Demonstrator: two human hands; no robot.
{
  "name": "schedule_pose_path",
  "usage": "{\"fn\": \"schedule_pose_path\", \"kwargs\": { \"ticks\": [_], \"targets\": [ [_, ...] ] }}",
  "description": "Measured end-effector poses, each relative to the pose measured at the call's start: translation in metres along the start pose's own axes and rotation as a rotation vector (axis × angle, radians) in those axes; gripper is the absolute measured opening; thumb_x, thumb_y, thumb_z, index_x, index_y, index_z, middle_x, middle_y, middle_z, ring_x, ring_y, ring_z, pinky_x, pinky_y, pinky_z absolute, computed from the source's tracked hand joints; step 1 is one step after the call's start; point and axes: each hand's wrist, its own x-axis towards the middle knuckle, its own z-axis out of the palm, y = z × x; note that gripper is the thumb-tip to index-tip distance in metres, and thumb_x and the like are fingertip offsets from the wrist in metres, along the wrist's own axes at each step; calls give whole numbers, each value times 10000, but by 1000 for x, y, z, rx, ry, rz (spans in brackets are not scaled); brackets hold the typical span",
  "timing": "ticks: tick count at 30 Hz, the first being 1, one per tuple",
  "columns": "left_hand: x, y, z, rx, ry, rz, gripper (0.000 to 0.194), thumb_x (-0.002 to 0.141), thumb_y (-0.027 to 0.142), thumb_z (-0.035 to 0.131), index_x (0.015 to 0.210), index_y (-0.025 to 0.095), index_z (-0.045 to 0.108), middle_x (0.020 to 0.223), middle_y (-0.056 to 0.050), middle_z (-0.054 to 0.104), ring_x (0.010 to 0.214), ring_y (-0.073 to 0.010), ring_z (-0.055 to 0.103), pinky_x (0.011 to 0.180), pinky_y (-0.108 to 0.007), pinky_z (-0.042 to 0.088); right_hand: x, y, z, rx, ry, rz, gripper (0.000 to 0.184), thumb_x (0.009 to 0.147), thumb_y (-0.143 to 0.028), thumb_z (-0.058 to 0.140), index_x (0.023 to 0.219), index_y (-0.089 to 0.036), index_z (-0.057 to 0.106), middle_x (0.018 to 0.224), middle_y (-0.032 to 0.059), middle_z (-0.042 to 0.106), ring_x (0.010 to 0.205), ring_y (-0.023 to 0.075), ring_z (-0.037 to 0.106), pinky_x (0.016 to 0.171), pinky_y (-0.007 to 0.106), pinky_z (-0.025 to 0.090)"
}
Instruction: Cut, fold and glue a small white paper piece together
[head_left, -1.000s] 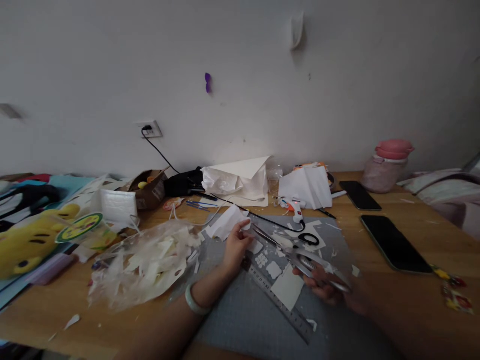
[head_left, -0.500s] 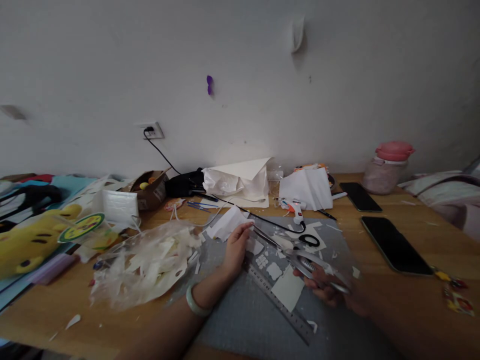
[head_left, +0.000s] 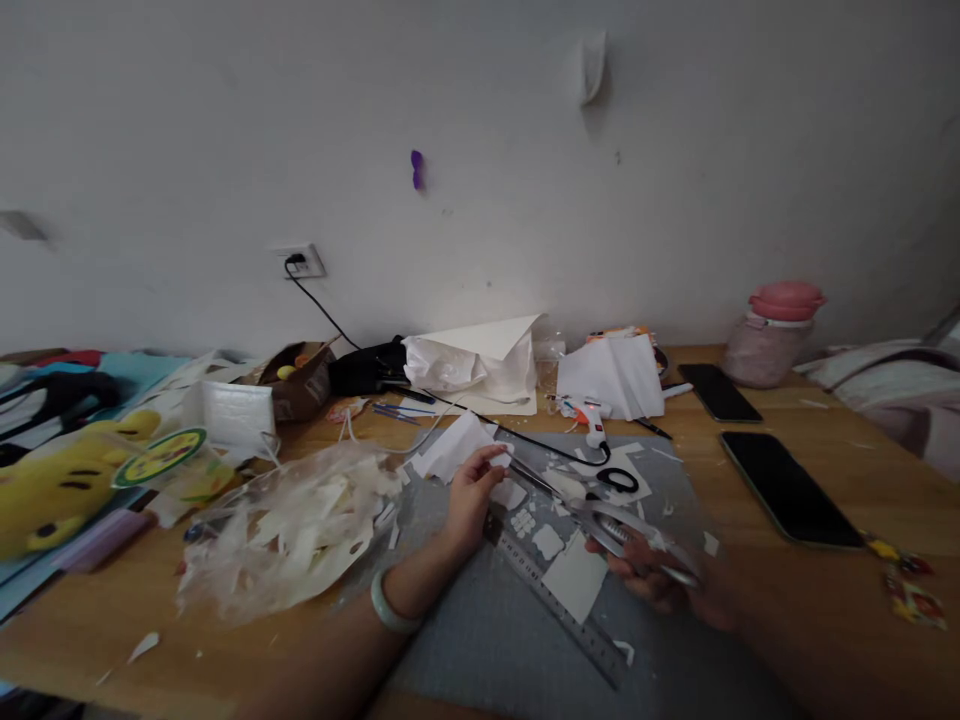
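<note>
My left hand (head_left: 469, 495) pinches a small white paper piece (head_left: 498, 459) above the grey cutting mat (head_left: 495, 630). My right hand (head_left: 651, 578) is closed round the handles of silver scissors (head_left: 592, 515), whose blades point up-left to the paper piece at my left fingertips. A metal ruler (head_left: 559, 605) lies on the mat between my hands, with white paper cut-outs (head_left: 574, 580) around it. A pale green bangle (head_left: 390, 608) sits on my left wrist.
A clear bag of paper scraps (head_left: 289, 530) lies left of the mat. A glue gun (head_left: 595, 422), black-handled scissors (head_left: 619, 480) and folded white sheets (head_left: 480, 370) sit behind. Two dark phones (head_left: 784, 485) and a pink-lidded jar (head_left: 772, 335) are on the right; a yellow plush (head_left: 52, 485) on the left.
My left fingers shifted slightly to the right with the paper piece, closer to the scissor tips. My right hand has hardly moved.
</note>
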Motion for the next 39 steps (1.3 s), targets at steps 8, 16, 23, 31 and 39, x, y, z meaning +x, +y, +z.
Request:
{"fn": "schedule_pose_path", "kwargs": {
  "ticks": [8,16,23,31,39],
  "targets": [
    [-1,-1,2,-88,-53,-51,399,540,185,677,936,169,625,503,74,476,498,-90,463,522,-193,331,2,1,-2,-20,18,17,390,641,-460,680,891,-168,616,697,-36,397,463,8,207,408,168,94],
    [-3,-3,2,-94,-129,-100,485,544,196,729,1012,151,608,594,44,597,562,-101,536,610,-214,383,-3,-8,8,-86,22,17,448,584,-470,695,906,-174,601,693,-40,401,462,12,223,408,177,94],
    [-4,-1,3,-140,-140,-136,464,523,164,731,973,158,618,645,31,630,561,-95,552,596,-206,394,-2,-5,4,-39,7,20,392,628,-414,648,935,-177,589,678,-42,384,468,19,210,407,176,104],
    [-6,4,6,-170,-131,-145,451,507,167,737,941,158,612,618,31,642,579,-112,578,621,-220,412,-1,-5,6,-45,30,24,450,680,-470,587,1026,-182,567,629,-52,356,460,30,214,407,185,123],
    [-5,3,6,-179,-133,-134,432,501,146,729,916,168,610,656,37,635,553,-93,559,596,-210,393,0,-5,7,-91,77,41,369,632,-381,651,933,-178,583,600,-68,351,451,32,217,418,202,112]
  ]
}}
